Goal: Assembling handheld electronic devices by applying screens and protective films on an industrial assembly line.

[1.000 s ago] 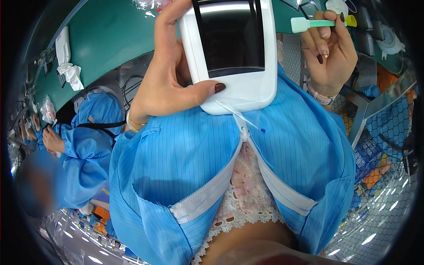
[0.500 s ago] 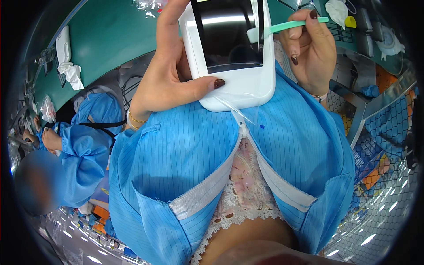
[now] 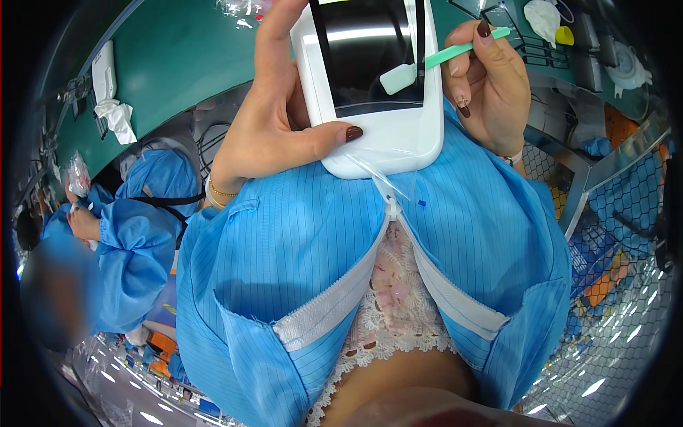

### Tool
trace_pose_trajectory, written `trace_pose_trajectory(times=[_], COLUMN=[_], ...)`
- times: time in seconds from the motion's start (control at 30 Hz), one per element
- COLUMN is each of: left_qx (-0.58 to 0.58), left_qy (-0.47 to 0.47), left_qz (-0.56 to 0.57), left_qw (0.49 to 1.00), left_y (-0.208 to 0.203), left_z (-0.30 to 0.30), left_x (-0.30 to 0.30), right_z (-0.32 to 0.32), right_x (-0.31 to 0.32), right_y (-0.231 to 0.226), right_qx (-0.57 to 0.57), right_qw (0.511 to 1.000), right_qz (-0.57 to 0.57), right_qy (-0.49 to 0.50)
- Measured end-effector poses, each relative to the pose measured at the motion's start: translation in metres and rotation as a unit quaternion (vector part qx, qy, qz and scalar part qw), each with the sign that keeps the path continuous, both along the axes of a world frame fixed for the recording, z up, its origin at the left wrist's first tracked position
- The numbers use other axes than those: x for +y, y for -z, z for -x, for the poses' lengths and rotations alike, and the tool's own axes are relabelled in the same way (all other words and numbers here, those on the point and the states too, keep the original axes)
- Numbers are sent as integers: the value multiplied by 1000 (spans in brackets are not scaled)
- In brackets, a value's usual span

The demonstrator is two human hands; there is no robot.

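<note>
Smooth green tabletop (image 3: 178, 78) lies beyond; left hand (image 3: 267, 135) clamps a glossy round-cornered device (image 3: 384, 139), right hand (image 3: 494, 92) pinches a paddle-tipped stick (image 3: 445, 55)

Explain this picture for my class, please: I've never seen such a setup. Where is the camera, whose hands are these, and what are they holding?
There is no robot here. A person wears a wide fisheye camera on the head, looking down, so straight edges bend near the rim. Picture left is the person's left.

Both hands are bare. The left hand holds a white device with a dark screen. The right hand holds a green stick whose pale, flat tip is over the screen; whether it touches is hard to tell.

Beyond is a green table, with a crumpled white tissue at its left edge. The blue sleeve at left belongs to another person.
</note>
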State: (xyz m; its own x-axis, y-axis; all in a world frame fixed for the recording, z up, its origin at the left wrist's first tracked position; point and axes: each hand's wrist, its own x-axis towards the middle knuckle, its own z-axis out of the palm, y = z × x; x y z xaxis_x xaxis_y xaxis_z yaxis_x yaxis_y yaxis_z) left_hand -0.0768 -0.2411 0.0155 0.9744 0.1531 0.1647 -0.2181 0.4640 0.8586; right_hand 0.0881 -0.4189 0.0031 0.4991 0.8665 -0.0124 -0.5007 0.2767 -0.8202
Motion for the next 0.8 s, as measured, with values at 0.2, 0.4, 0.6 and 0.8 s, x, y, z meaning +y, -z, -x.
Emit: trace_pose_trajectory(times=[0.2,0.4,0.6,0.8], left_qx=[24,15,11,-33], left_qy=[-6,-9,-5,13], left_qz=[-4,-4,-29,-35], left_qw=[1000,1000,1000,999], left_y=[-1,-2,0,14], left_z=[0,-1,-3,-8], left_x=[1,0,-1,0], right_z=[-12,-7,-7,-14], right_x=[0,1,-3,-7], right_y=[7,1,5,7], right_qx=[0,-37,16,40], right_qw=[999,998,999,995], right_qz=[-51,-44,-43,-70], right_qy=[-9,2,-18,-56])
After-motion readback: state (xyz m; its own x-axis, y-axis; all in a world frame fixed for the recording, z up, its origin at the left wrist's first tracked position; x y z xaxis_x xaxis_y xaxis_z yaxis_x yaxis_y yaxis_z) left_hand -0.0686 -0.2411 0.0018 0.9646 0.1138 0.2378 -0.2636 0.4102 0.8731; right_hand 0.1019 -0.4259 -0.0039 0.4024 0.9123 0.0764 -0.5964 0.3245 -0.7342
